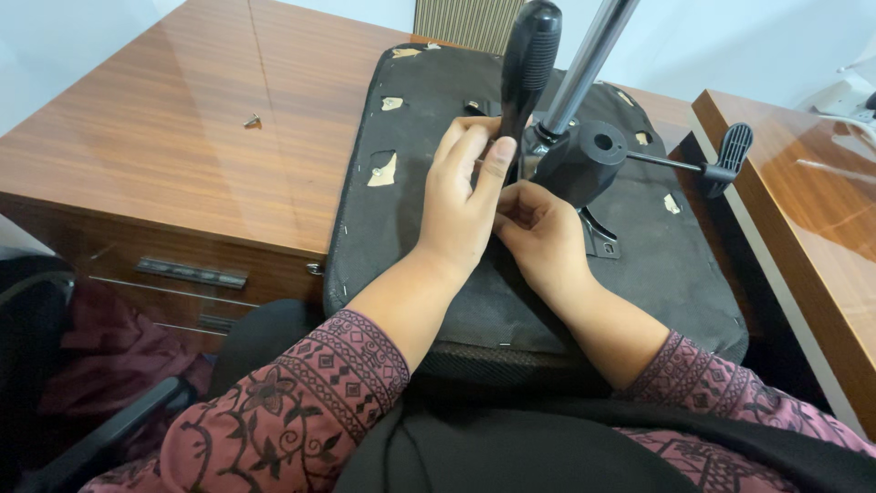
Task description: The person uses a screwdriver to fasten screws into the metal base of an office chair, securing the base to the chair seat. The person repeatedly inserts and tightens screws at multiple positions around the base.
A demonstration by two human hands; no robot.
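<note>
Here, left hand (461,205) fingers grasp the black handle (526,64); right hand (540,233) fingers' grip hidden.

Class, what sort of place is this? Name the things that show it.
Probably an office: a wooden desk with drawers, a second desk, and an upturned office chair seat under both hands.

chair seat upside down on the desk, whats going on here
A person has an office chair seat lying underside up across a wooden desk. The left hand grips the black handle of a tool standing upright at the black mechanism under the seat, and the right hand rests close beside it at the mechanism's base. The chrome post rises from the mechanism. A loose screw lies on the desk.
</note>
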